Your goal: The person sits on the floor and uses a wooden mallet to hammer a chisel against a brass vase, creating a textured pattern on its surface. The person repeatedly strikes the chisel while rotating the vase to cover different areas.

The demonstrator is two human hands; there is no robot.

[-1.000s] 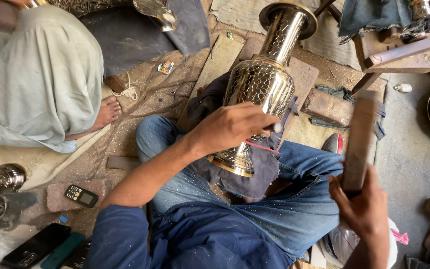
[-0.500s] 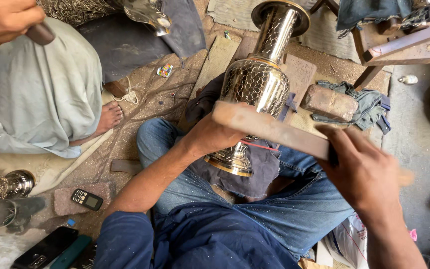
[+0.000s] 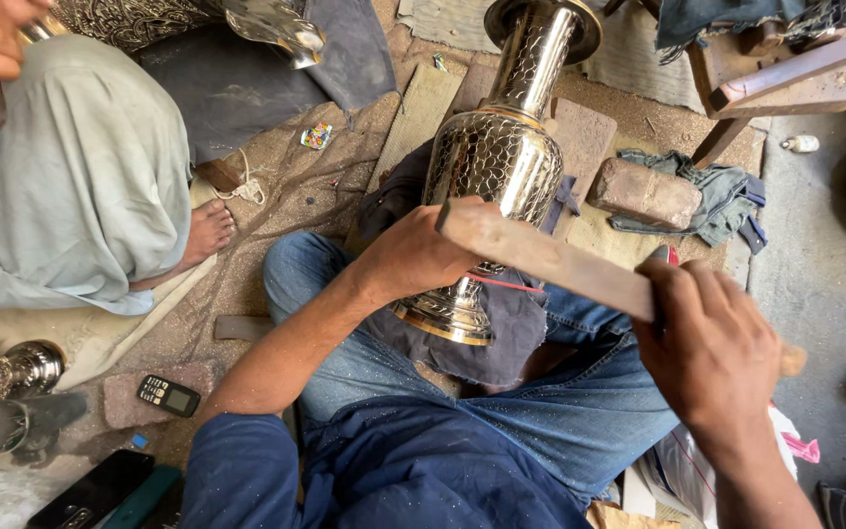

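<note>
Vase (image 3: 501, 157) of patterned shiny metal lies tilted across the seated person's lap on a dark cloth (image 3: 501, 333). Left hand (image 3: 413, 257) grips its lower body. Right hand (image 3: 712, 353) is clamped around a flat wooden stick (image 3: 540, 257), whose far end touches the vase.

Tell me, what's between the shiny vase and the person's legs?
In the head view, a dark cloth lies on the jeans under the shiny vase, between metal and lap.
</note>
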